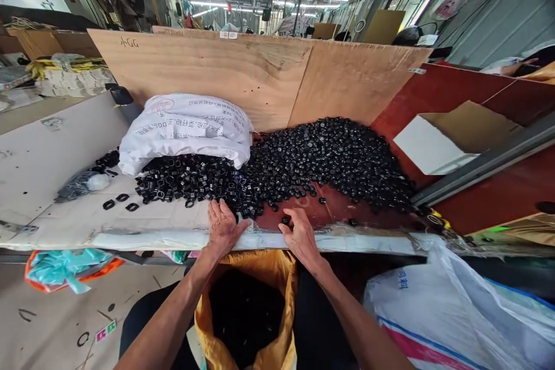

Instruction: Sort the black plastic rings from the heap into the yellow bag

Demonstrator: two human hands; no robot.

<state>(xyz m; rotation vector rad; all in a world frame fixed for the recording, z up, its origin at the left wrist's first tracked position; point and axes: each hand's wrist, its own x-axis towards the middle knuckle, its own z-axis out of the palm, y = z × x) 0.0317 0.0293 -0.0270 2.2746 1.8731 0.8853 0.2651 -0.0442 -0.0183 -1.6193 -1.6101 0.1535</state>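
My left hand [222, 226] rests palm down at the near edge of the table, fingers stretched out and thumb apart. Its fingertips touch the front of a heap of small black ring-shaped parts [186, 179]. My right hand [300, 237] is bent over the dark red board, with a small black round part [285, 220] between its thumb and index finger. Beyond it spreads a large heap of small black round parts [329, 153]. Below and between my forearms, a yellow sack [289, 283] stands open, its inside dark and its contents hard to make out.
A white printed sack [186, 127] lies on the ring heap. Plywood boards [217, 69] wall the back. At right are a cardboard box [446, 133] and a metal bar [485, 167]. A white plastic bag [416, 300] sits low right; a clear bag [78, 186] lies left.
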